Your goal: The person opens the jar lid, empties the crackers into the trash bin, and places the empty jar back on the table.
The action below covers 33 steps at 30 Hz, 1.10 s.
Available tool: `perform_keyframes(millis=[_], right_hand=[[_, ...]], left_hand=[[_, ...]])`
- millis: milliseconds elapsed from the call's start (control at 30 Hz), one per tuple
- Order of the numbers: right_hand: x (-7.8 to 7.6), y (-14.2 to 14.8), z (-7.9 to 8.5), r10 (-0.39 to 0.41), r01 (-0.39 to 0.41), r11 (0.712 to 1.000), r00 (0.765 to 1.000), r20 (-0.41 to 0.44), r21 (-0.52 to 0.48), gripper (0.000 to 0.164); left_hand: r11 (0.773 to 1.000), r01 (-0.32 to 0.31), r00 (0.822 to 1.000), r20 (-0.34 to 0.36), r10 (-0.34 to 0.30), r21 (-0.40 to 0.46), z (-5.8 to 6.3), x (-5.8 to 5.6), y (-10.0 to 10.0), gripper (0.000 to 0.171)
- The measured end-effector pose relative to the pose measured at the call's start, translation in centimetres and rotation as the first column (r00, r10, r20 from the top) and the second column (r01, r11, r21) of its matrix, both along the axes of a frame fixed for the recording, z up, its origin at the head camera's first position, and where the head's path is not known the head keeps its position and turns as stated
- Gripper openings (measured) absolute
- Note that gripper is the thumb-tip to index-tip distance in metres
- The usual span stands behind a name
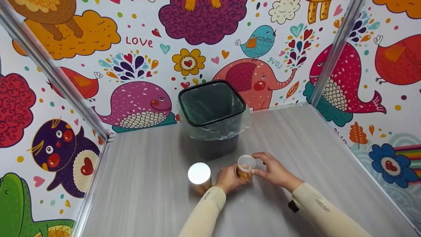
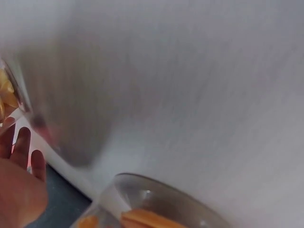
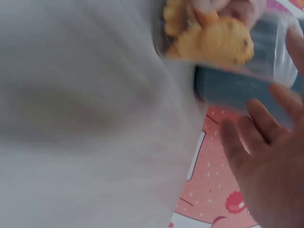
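A small clear jar (image 1: 245, 171) with golden snack pieces (image 3: 213, 40) stands in front of the bin. My left hand (image 1: 229, 179) grips it low, thumb on the near side and fingers reaching behind. The jar's top looks translucent; I cannot tell whether a lid covers it. My right hand (image 1: 274, 169) has thumb and index finger at the right side of the rim, while its other fingers (image 3: 259, 118) extend away from the jar. Just left of my left hand stands a second clear jar (image 1: 200, 177) with a white top, also showing orange pieces in the left wrist view.
A dark bin (image 1: 217, 144) lined with a clear plastic bag stands behind the jars, near the back wall. The grey table (image 1: 148, 184) is bounded by printed panels (image 1: 141, 98) and metal posts (image 1: 329, 70) on the left, back and right.
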State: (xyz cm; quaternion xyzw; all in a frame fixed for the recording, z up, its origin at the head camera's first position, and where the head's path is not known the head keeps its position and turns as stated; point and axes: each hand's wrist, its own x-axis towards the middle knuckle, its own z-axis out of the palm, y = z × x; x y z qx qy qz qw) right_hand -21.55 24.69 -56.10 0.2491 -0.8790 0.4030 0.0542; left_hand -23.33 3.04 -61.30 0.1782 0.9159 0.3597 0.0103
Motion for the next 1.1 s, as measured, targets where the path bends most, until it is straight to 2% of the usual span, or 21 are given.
perform_keyframes(millis=[133,300,400,500,633,800,933,1033,1100], right_hand=[[1.3,-1.2,-0.9,-0.12,0.118,0.992,0.992,-0.042,-0.042,0.06],[1.8,-2.4,-1.3,-0.222,0.221,0.975,0.974,-0.053,-0.015,0.065],[1.8,-2.7,-1.3,-0.269,0.27,0.963,0.96,-0.076,0.0,0.061],[1.6,-2.6,-1.2,-0.277,0.279,0.96,0.956,-0.099,0.006,0.058],[1.2,-1.9,-0.9,-0.201,0.204,0.979,0.974,-0.108,0.012,0.058],[0.0,-0.4,0.0,-0.016,0.017,0.999,0.998,-0.057,0.028,0.06],[-1.3,0.6,0.9,0.12,-0.121,0.991,0.992,0.021,0.059,0.061],[-1.7,0.9,1.3,0.163,-0.171,0.983,0.981,0.107,0.073,0.063],[-1.6,0.9,1.4,0.165,-0.176,0.982,0.976,0.143,0.068,0.063]], left_hand=[[1.0,-0.005,1.0,0.014,0.005,-0.012,-0.1,0.0,0.0,0.056],[1.0,-0.005,1.0,0.008,0.005,-0.019,-0.3,0.0,-0.1,0.055],[1.0,0.001,1.0,0.003,-0.001,-0.012,-0.3,-0.1,-0.1,0.054],[1.0,0.004,1.0,0.007,-0.004,-0.002,-0.2,0.0,-0.1,0.053],[1.0,0.008,1.0,0.017,-0.008,0.008,0.0,0.2,0.0,0.052],[1.0,0.01,0.999,0.044,-0.011,0.02,0.1,0.2,0.0,0.057],[0.999,0.004,0.998,0.058,-0.006,0.032,0.1,0.1,0.0,0.061],[1.0,0.007,0.998,0.063,-0.008,0.022,0.1,-0.1,0.0,0.06],[1.0,0.006,0.998,0.061,-0.007,0.016,0.2,-0.1,-0.1,0.059]])
